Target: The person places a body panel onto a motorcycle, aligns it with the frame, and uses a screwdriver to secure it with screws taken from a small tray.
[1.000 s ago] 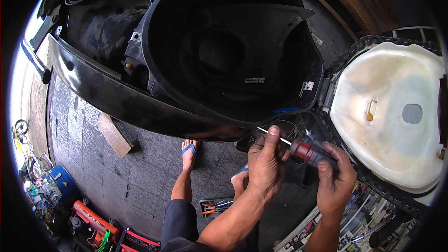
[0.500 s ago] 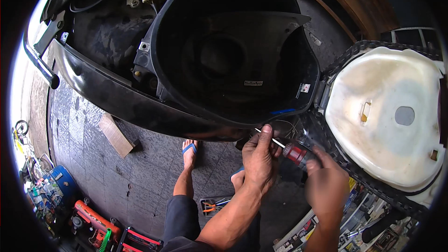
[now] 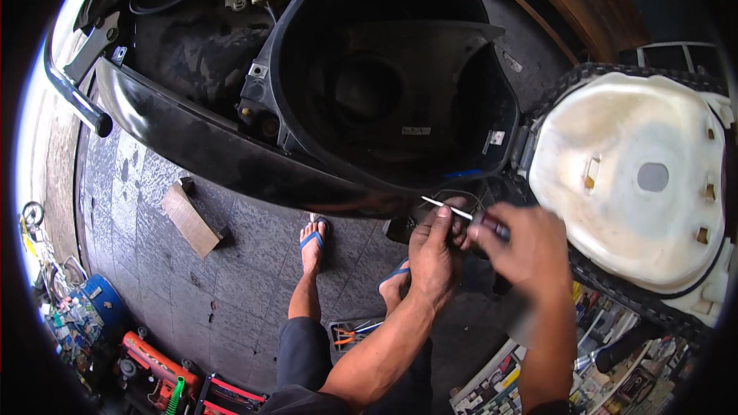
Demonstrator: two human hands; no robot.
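Observation:
My right hand (image 3: 530,242) is wrapped round the dark red and black handle of a screwdriver (image 3: 490,224). Its bright thin shaft points up and left, the tip bare beneath the lower rim of the black under-seat bucket (image 3: 369,175). Just left of the handle, my left hand (image 3: 434,257) is closed, with the thumb against the shaft and fingers curled behind it; anything small inside those fingers is hidden. A glossy black side panel (image 3: 231,161) of the scooter runs leftward from the hands. Raised open on the right, the seat (image 3: 615,215) shows its whitish underside.
On the floor lie a wooden block (image 3: 190,221) and a small tray (image 3: 338,338) with orange-handled pliers. A red machine (image 3: 157,361) and a blue drum (image 3: 106,300) stand at lower left. Boxes and parts (image 3: 592,338) fill the lower right. A chrome bar (image 3: 81,107) juts out at left.
My right hand has moved up over the screwdriver's handle and covers more of it. The shaft's tip now sits slightly higher. The whole view has shifted a little.

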